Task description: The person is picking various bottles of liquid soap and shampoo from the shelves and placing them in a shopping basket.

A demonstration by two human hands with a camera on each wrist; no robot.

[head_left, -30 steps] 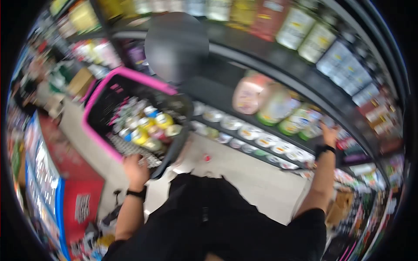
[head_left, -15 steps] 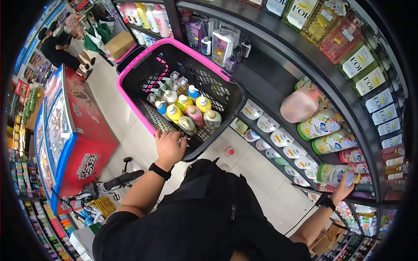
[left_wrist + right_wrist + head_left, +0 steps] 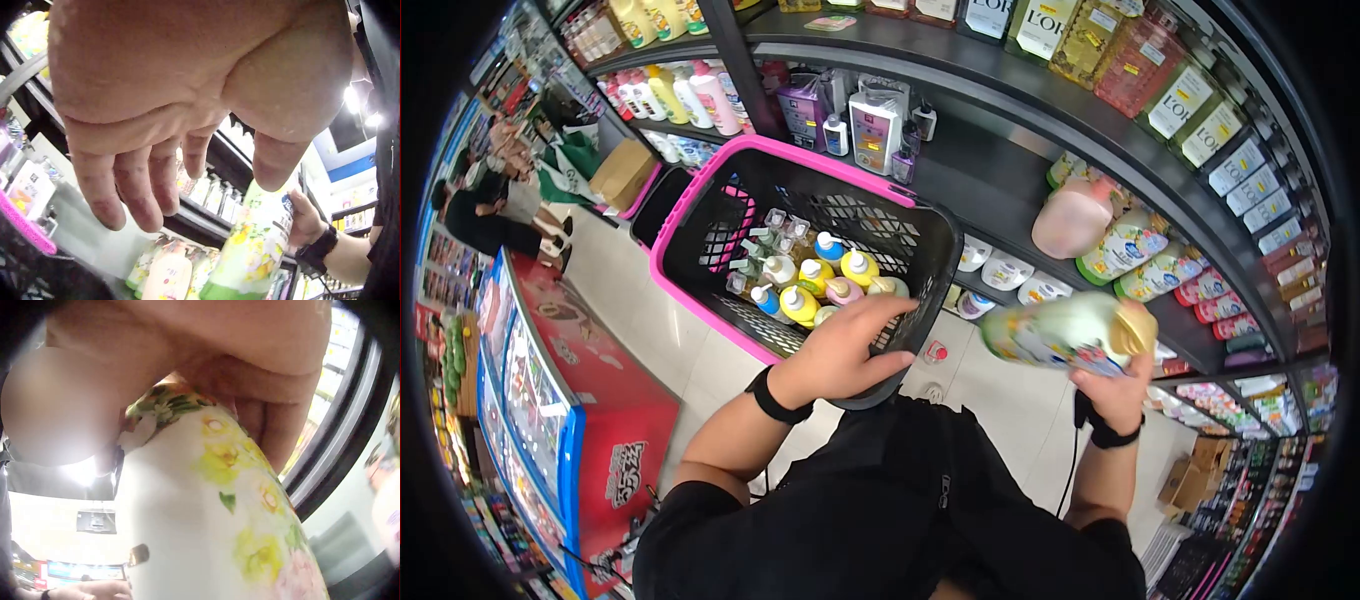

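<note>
My right hand grips a green-and-white floral bottle near its gold cap, the bottle lying sideways between shelf and basket. In the right wrist view, the fingers of that hand curl round the flowered bottle. Over the near right corner of the pink-rimmed black basket, my left hand is spread with nothing in it. The left wrist view shows the palm of the left hand, fingers apart, with the bottle beyond. Several pump bottles stand in the basket.
A lower shelf holds a pink bottle and more floral bottles. Boxed bottles line the shelf above. A red freezer stands at the left, with people behind it. Cardboard boxes lie at lower right.
The right hand has brought a floral bottle away from the shelf, leftward toward the basket. The left hand has let go of the basket's rim and moved right, fingers spread.
</note>
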